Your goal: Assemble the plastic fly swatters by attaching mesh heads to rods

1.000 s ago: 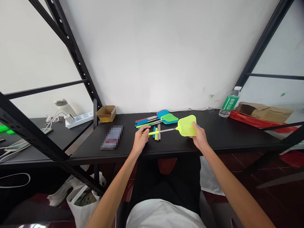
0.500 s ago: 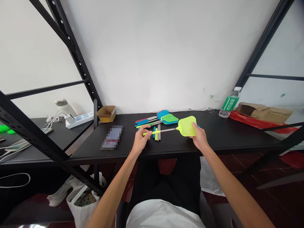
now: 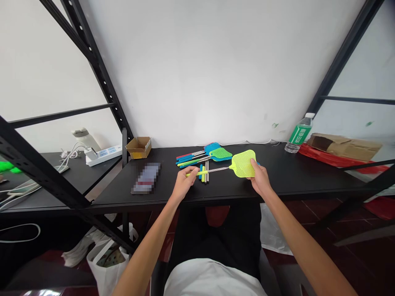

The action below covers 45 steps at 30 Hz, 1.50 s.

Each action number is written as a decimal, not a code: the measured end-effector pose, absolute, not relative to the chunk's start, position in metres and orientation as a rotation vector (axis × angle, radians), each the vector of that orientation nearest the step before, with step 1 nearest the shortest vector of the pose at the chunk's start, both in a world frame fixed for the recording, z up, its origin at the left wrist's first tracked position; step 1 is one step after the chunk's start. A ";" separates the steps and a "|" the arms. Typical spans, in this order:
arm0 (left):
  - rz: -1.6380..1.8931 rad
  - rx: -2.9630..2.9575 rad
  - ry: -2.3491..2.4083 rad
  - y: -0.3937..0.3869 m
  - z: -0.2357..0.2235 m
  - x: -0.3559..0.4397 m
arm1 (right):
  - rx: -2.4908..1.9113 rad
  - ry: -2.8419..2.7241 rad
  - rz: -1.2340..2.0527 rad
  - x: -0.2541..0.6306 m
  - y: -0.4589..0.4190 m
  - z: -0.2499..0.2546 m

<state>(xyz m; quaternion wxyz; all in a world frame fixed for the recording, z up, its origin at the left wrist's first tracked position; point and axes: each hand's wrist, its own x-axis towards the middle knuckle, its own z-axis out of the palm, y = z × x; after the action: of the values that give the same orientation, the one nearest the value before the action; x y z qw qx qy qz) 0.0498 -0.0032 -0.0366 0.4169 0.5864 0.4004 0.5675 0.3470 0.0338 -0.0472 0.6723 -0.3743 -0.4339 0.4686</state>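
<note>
"What do the hands have?"

"A yellow-green fly swatter (image 3: 243, 163); the left hand (image 3: 184, 183) has its grip pinched around the yellow end of the handle; the right hand (image 3: 260, 179) has its grip closed on the right edge of the mesh head."

"Where's the swatter?"

"Above the black table (image 3: 293, 176), near its front edge; its handle crosses some loose blue, yellow and grey sticks (image 3: 203, 176); whether it touches them, I can't tell."

"And around it?"

"Just beyond the swatter lie a green fly swatter (image 3: 220, 154) and a blue fly swatter (image 3: 211, 148); well left of it are a blurred flat object (image 3: 145, 178) and a cardboard box (image 3: 138, 147); well right of it stand a water bottle (image 3: 298, 133) and a red tray (image 3: 327, 158) bearing a brown paper bag (image 3: 344, 148)."
</note>
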 end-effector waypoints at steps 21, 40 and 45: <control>1.354 1.580 1.032 -0.008 -0.033 0.049 | -0.845 -0.934 1.102 0.345 0.032 -0.046; 1.331 2.088 1.347 -0.017 -0.031 0.056 | -0.856 -0.869 1.092 0.345 0.037 -0.046; 1.308 2.226 1.391 -0.019 -0.028 0.060 | -0.860 -0.914 1.104 0.343 0.036 -0.046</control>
<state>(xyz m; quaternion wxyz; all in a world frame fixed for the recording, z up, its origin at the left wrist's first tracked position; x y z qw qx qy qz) 0.0595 -0.0191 -0.0283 0.1046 0.7549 0.4717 0.4435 0.3433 0.0358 -0.0457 0.6706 -0.3818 -0.4056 0.4900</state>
